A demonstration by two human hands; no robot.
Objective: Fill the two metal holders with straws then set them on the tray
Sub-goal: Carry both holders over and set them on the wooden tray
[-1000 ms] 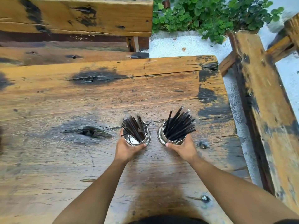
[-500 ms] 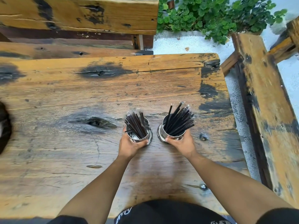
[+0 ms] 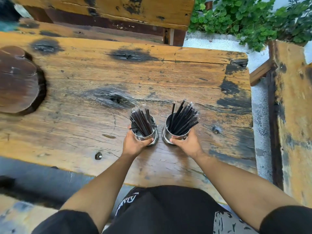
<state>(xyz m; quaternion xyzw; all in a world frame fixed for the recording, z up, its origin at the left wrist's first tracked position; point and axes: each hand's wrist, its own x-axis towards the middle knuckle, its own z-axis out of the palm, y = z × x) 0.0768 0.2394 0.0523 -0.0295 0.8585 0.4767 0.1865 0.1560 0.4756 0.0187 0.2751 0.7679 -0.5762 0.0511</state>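
Two shiny metal holders stand side by side near the middle of a worn wooden table (image 3: 168, 73). The left holder (image 3: 154, 135) has a bundle of black wrapped straws (image 3: 141, 121) leaning left, and my left hand (image 3: 135, 143) grips its near side. The right holder (image 3: 166, 132) is packed with black straws (image 3: 183, 119) fanning right, with my right hand (image 3: 188, 143) wrapped around it. A dark round wooden tray (image 3: 18, 80) lies at the table's far left, well apart from both holders.
A wooden bench back (image 3: 104, 7) runs along the far side and another bench (image 3: 293, 115) stands to the right. Green plants (image 3: 249, 17) grow past the far right corner. The table's near edge is close to my body.
The view has pulled back and swung left, bringing the round wooden tray into sight. Both hands keep their grip on the holders, which look slightly raised and nearer the table's front.
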